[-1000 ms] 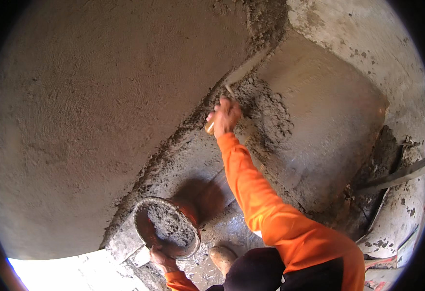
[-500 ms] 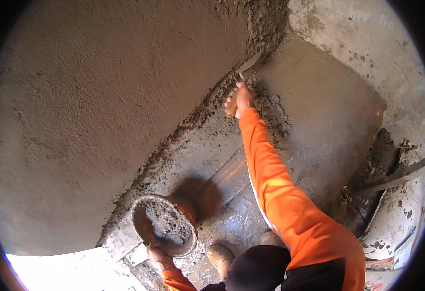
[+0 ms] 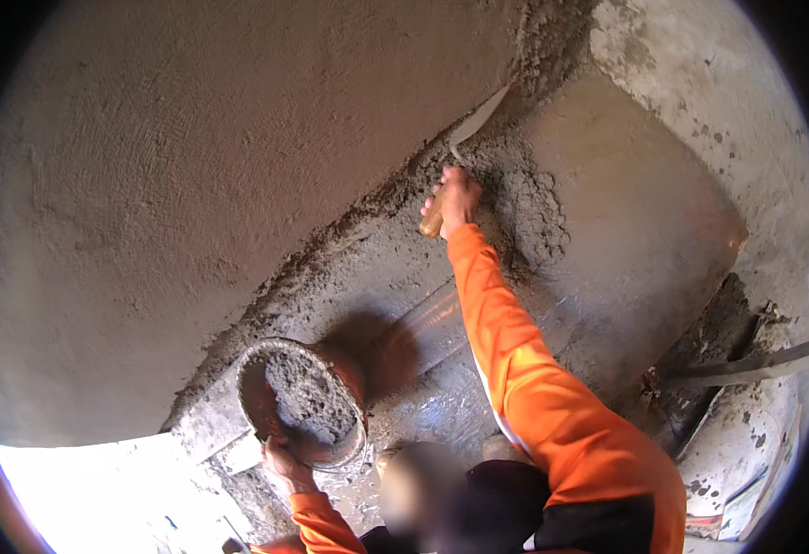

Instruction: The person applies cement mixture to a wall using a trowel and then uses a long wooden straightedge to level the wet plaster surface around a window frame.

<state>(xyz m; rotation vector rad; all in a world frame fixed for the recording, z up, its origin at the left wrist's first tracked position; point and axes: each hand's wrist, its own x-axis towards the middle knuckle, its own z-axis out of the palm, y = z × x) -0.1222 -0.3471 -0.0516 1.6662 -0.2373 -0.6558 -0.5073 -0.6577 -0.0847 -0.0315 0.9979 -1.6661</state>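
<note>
My right hand (image 3: 458,196) is closed round the wooden handle (image 3: 432,217) of a trowel. Its pointed metal blade (image 3: 480,120) lies along the seam where the plastered surface (image 3: 192,185) meets the wet ledge (image 3: 423,272). Beside that hand, to the right, spreads a lumpy patch of wet mortar (image 3: 541,212). At the lower left, my left hand (image 3: 286,469) grips the near rim of a round bucket (image 3: 253,392), which is tilted and partly filled with grey mortar (image 3: 312,399). Part of the left fingers is hidden by the rim.
A wet, smooth slab (image 3: 635,175) extends to the right, bounded by a rough pale wall (image 3: 700,74). A curved strip (image 3: 746,367) juts in at the right over dark debris. My footwear (image 3: 504,448) shows at the bottom, partly blurred.
The view has shifted slightly. My right hand and trowel have come back a little along the seam, and more of the blade shows. My left hand keeps its hold on the bucket.
</note>
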